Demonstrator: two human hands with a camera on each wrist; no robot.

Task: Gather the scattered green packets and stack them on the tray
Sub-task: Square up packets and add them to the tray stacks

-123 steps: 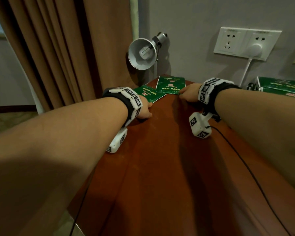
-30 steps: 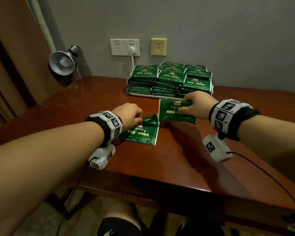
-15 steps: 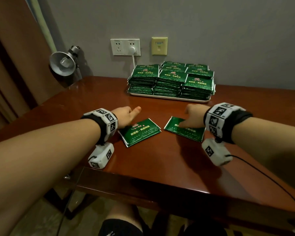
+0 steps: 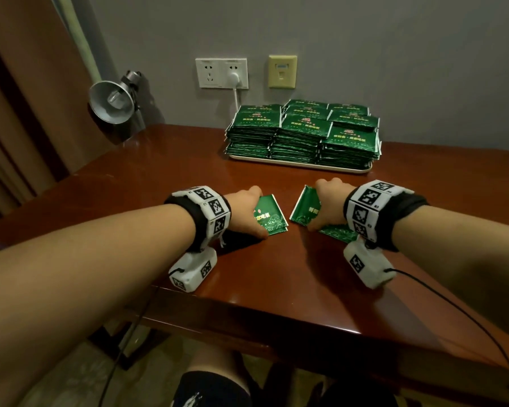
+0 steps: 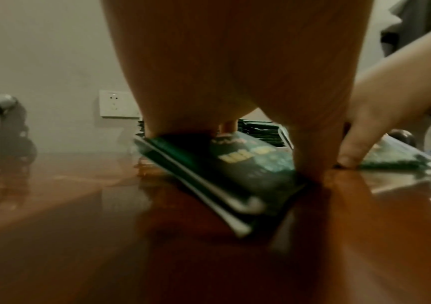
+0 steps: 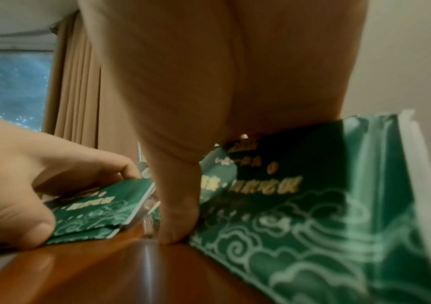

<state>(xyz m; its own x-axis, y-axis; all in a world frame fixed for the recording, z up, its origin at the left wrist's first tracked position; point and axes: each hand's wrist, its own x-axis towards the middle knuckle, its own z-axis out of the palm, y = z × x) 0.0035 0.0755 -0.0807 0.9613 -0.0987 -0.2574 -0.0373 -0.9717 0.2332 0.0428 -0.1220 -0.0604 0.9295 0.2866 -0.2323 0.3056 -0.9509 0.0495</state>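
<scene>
My left hand [image 4: 244,211] is down on the glossy reddish-brown wooden bench [image 4: 276,268], its grip pinching a small pile of flat green foil packets with gold lettering [image 4: 269,214]: thumb at the near edge, fingers at the far edge, and in the left wrist view that edge of the pile [image 5: 235,174] sits tilted up off the wood. My right hand [image 4: 329,204] has its grip clamped the same way on a second pile of green packets [image 4: 304,208], whose left edge is lifted while the thumb tip [image 6: 177,232] touches the bench. The two piles lie just beside each other, apart. Behind them, near the grey wall, the shallow cream tray [image 4: 300,165] carries several tall stacks of green packets [image 4: 303,132].
</scene>
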